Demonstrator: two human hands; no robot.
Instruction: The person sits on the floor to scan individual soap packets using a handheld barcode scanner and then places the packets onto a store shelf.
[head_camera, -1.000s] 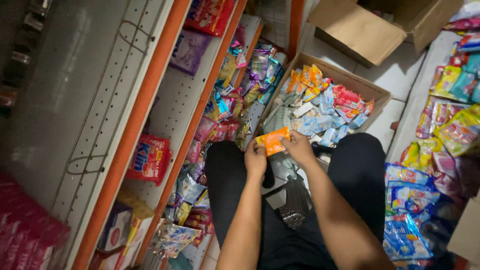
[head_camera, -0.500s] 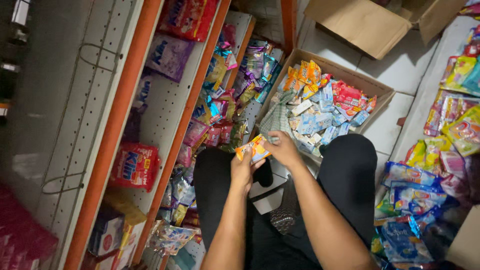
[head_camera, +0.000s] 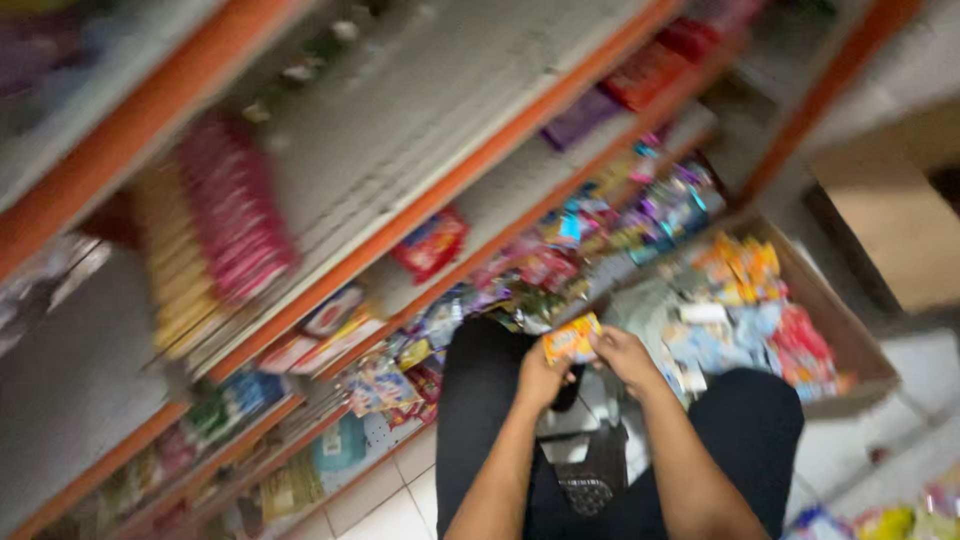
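My left hand (head_camera: 541, 377) and right hand (head_camera: 622, 357) are both pinching a small orange snack packet (head_camera: 571, 339), fingers clamped on its crinkly, glossy foil, just above my black-trousered knees. At two o'clock from the packet, a brown cardboard box (head_camera: 842, 330) is sitting on the tiled floor, holding a loose heap of orange, pale blue and red sachets. At ten o'clock, orange-edged metal shelves (head_camera: 470, 175) are carrying blurred, shiny packets in many colours.
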